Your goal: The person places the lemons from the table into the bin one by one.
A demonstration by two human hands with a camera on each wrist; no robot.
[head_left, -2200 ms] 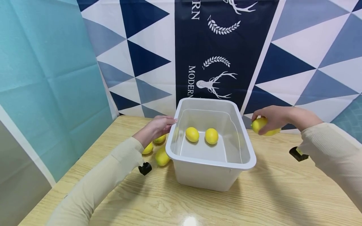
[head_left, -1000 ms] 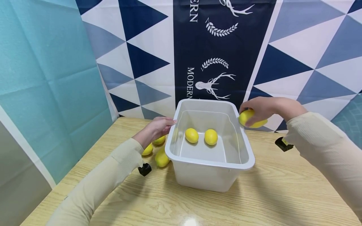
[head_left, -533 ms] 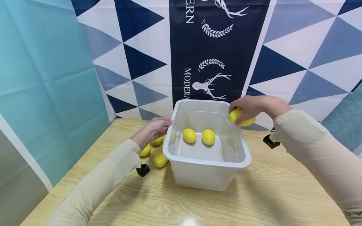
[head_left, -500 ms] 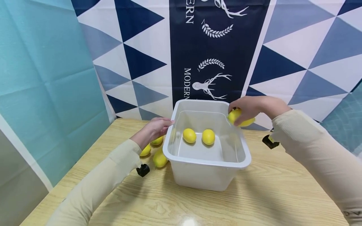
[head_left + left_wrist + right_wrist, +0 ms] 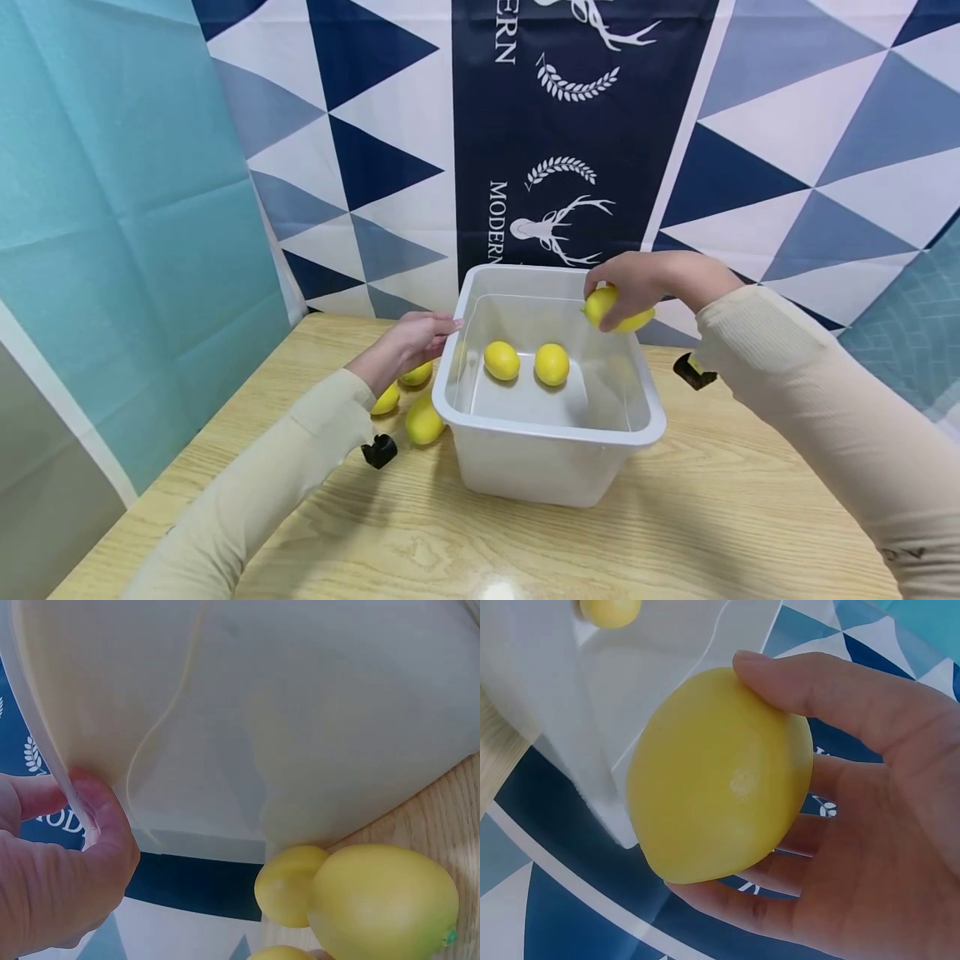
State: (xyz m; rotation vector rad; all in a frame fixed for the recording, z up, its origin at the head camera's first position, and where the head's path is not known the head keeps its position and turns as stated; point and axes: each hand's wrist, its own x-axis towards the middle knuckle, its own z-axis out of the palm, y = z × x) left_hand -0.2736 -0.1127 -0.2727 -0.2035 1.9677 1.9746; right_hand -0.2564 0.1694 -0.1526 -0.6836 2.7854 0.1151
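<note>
A whitish plastic bin stands on the wooden table, two lemons lying apart on its floor: a left lemon and a right lemon. My left hand pinches the bin's left rim between thumb and fingers; the left wrist view shows this grip closely. Over the bin's back right corner, my right hand holds another lemon, thumb on one side and fingers on the other. Beside the bin's left wall sit several more lemons, partly hidden by my left arm in the head view.
The wooden table extends in front of the bin and to both sides. Behind it hangs a patterned blue and white cloth, with a teal cloth on the left. Each wrist carries a black camera mount.
My right hand has carried its lemon leftward from beyond the bin's right side to above its back right corner. My left hand keeps its hold on the rim. The view has shifted slightly.
</note>
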